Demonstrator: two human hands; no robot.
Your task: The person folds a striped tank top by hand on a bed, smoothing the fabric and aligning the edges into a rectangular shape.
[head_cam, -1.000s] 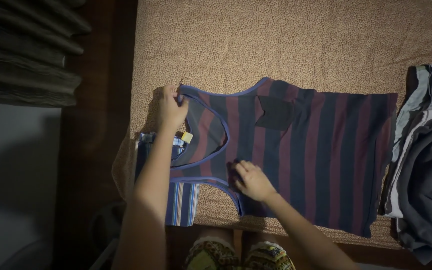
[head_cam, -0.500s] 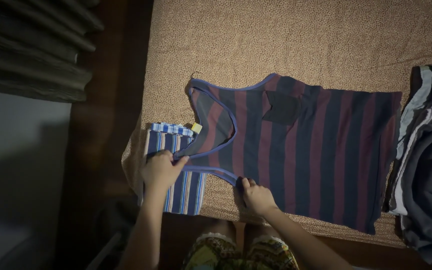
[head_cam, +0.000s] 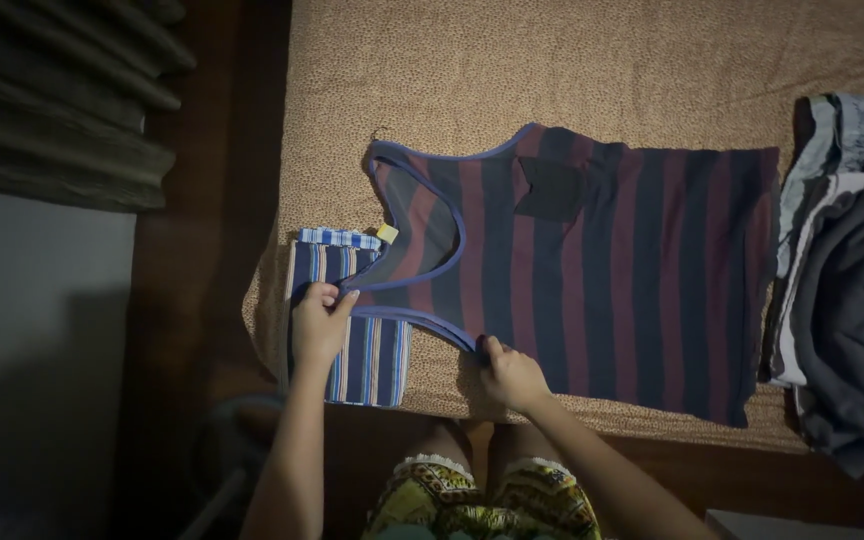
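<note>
Speckled tan bedsheet [head_cam: 572, 70] carries a maroon-and-navy striped sleeveless shirt [head_cam: 602, 270], spread flat and not yet folded. At its eight o'clock the left hand [head_cam: 320, 322] pinches the near shoulder strap; the right hand [head_cam: 510, 374] grips the armhole edge. One folded blue striped cloth [head_cam: 362, 345] lies beneath; a clothes heap [head_cam: 852, 300] waits at three o'clock.

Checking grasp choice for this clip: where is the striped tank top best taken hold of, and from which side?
Grip the striped tank top at its near shoulder strap and armhole edge, coming from the near bed edge. It lies flat with the blue-trimmed edge facing the person; the left hand and right hand already pinch there.
</note>
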